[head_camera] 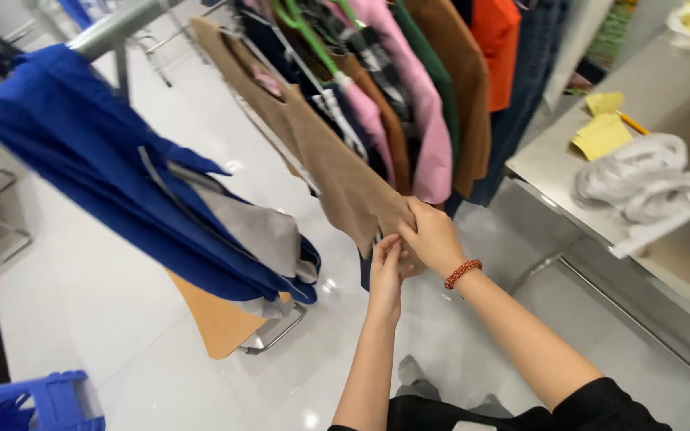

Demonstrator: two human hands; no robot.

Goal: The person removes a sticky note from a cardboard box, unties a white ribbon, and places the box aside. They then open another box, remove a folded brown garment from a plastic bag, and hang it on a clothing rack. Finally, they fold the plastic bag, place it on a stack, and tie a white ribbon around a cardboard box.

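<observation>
Your right hand (433, 235) is pinching the lower hem of a tan garment (325, 152) hanging on the clothes rail, fingers pressed together on the cloth. Your left hand (385, 271) is touching the same hem from below, fingers closing around it. Beside it are hanging pink (425, 112), brown and orange garments (495, 48). A blue garment (97, 168) is hanging nearer, at left. Yellow paper slips (600, 132) and white plastic bundles (640, 187) are lying on the steel table (680, 80) at right.

Head view, tilted downward, close.

The tan garment (337, 160) hides the left hand (385, 275) fingertips.
</observation>
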